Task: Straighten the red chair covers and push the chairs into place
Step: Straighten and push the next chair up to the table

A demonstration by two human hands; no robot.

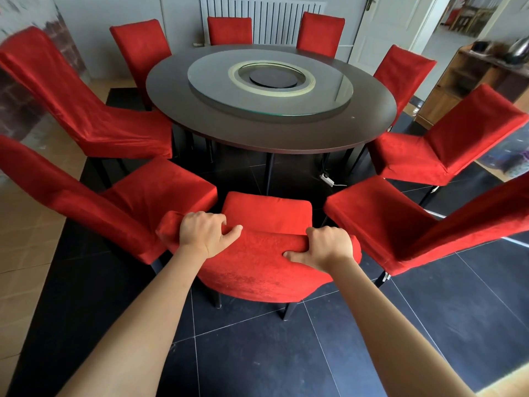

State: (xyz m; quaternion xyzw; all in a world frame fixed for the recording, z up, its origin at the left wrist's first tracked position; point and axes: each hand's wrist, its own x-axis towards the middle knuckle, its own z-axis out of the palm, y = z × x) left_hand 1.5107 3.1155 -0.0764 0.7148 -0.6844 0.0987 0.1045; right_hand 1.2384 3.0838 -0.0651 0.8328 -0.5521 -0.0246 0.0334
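I have both hands on the top rail of the near chair (263,270), the one directly below me. My left hand (204,234) is curled over the left end of the backrest top, fingers wrapped forward over the edge and thumb stretched along the red chair cover (257,282) toward the middle. My right hand (329,247) is closed over the right end of the same rail, knuckles up, thumb pressed into the fabric on my side. Between the two hands the cover bunches into a soft roll along the rail.

Just beyond my hands lies this chair's seat (266,207), its front edge short of the round desk (200,116), with dark floor showing between them. Touching or nearly touching the seat on the left-hand side is a neighbour chair (160,190); I cannot tell which. On the right-hand side a second neighbour (380,219) stands close, with a narrow gap. Further out from my hands more red-covered chairs ring the desk, some angled away from it, one far to the left (86,110) with its cover wrinkled. A glass turntable (329,96) sits on the desk top, well beyond my reach.
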